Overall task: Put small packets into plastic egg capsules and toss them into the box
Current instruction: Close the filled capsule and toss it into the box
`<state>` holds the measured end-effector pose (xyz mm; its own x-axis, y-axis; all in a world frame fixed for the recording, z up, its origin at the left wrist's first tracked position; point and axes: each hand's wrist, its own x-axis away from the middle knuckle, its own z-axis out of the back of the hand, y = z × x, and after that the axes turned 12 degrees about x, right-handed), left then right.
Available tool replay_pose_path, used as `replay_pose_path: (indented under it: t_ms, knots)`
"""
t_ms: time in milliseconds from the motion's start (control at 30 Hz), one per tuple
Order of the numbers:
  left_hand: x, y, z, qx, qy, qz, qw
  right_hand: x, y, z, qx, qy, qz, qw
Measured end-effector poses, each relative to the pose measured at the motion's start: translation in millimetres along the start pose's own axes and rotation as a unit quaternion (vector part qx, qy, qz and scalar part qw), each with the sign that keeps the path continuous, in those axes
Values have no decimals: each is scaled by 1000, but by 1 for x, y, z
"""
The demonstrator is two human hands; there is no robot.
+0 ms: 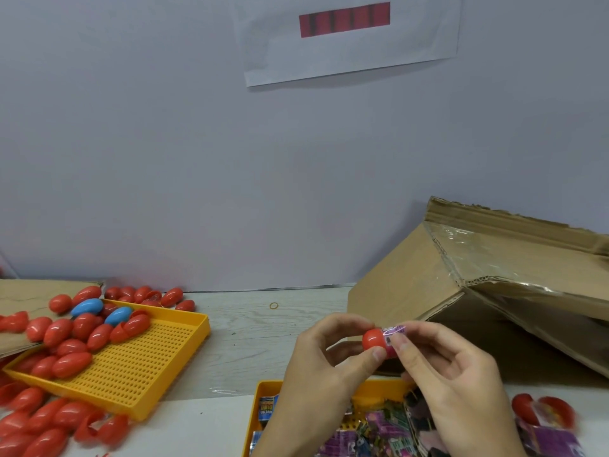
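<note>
A perforated tray (138, 367) sat on the table (263, 324) at left, egg capsules (71, 334) piled in and around it. A cardboard box (478, 285) lay far right. A near tray (267, 390) held packets (385, 427), beneath two hands (329, 361) meeting at centre.

white paper sheet (351, 44) with a red-and-black barred strip, on the wall, top centre | small yellow rubber band (274, 305) on the pale wood-grain table (263, 334), near the back wall
</note>
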<state>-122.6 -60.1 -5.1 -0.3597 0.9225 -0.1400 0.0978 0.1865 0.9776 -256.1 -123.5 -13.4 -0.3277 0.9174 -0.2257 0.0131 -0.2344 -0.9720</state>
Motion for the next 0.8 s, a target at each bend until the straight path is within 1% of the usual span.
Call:
replay_pose_path:
  t_ms: [233,567,800]
  knots:
    - [0,1,1,-16,-7,-1,1000,0,1,1,9,-19,5,1000]
    - [0,0,1,-34,-16,-7,999,0,5,2,42,-9,-3,999]
    - [-1,-1,0,-27,-16,-8,999,0,6,3,35,-27,-11,999]
